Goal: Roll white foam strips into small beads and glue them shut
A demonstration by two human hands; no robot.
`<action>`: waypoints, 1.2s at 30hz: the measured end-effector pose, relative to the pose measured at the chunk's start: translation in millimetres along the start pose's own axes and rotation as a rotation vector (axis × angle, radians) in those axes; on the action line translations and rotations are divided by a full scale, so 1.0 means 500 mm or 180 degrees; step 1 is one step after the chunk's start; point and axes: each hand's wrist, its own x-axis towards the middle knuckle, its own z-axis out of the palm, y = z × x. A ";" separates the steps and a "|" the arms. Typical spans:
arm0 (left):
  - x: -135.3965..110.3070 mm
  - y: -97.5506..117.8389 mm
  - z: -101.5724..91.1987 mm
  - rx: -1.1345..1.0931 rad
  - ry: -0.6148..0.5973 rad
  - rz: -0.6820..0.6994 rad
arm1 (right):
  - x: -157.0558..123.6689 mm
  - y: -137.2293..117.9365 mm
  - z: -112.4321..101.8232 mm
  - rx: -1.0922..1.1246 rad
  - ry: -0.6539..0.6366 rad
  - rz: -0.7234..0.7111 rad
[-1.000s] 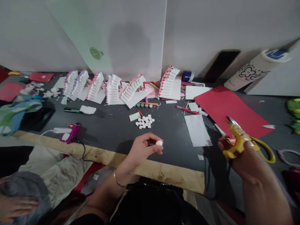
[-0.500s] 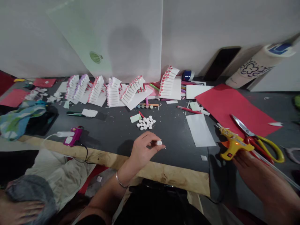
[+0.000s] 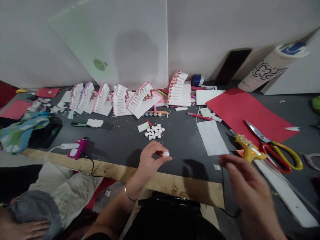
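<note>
Pinched between the thumb and fingers of my left hand is a small white round piece, held over the table's front part. Just beyond it lies a pile of similar white pieces. My right hand is in the air at the right, somewhat blurred, with its fingers loosely bent and apart and nothing visible in them. Behind that hand, the yellow hot glue gun lies on the table, partly covered by the hand. Scissors with red and yellow handles lie beside the gun.
White fan-like strips with pink and purple tips line the back wall. Red paper, a white card, a bottle and a phone stand or lie at right. A purple plug adapter sits left; another person's hand shows lower left.
My right hand has let go of the glue gun and moved left toward my left hand. The left hand has stayed nearly in place, with the white piece turned slightly.
</note>
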 end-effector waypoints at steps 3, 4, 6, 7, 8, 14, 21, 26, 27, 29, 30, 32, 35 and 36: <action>-0.004 -0.011 0.000 -0.0765 0.0121 -0.0267 | -0.003 -0.042 0.087 0.0509 -0.1252 0.0007; -0.007 -0.015 0.000 -0.0971 0.0175 -0.0337 | -0.004 -0.053 0.115 0.0645 -0.1591 0.0028; -0.012 -0.024 0.000 -0.1240 0.0274 -0.0418 | -0.005 -0.072 0.162 0.0893 -0.2109 0.0053; -0.015 -0.028 0.000 -0.1322 0.0303 -0.0440 | -0.006 -0.079 0.181 0.1007 -0.2269 0.0062; -0.018 -0.032 0.001 -0.1395 0.0311 -0.0465 | -0.007 -0.085 0.196 0.1104 -0.2382 0.0074; -0.018 -0.041 -0.004 -0.1155 0.0241 -0.0402 | -0.013 -0.095 0.224 0.1247 -0.2326 0.0111; -0.013 -0.019 -0.019 0.0720 0.0305 0.0765 | -0.016 -0.097 0.208 0.0731 -0.2065 -0.0186; -0.021 -0.003 -0.024 0.1687 0.0226 0.1352 | -0.014 -0.091 0.209 0.0565 -0.2059 -0.0310; -0.023 0.000 -0.024 0.1794 0.0211 0.1375 | -0.013 -0.087 0.213 0.0595 -0.2085 -0.0277; -0.027 0.004 -0.023 0.1821 0.0222 0.1265 | -0.012 -0.076 0.223 0.0750 -0.2123 -0.0135; -0.030 0.005 -0.023 0.1751 0.0238 0.1135 | -0.012 -0.070 0.230 0.0857 -0.2130 -0.0044; -0.037 0.005 -0.021 0.1548 0.0257 0.0775 | -0.012 -0.058 0.243 0.1079 -0.2128 0.0135; -0.048 0.002 -0.018 0.1303 0.0262 0.0331 | -0.014 -0.046 0.260 0.1327 -0.2090 0.0326; -0.052 0.001 -0.019 0.1265 0.0275 0.0253 | -0.015 -0.044 0.263 0.1381 -0.2080 0.0361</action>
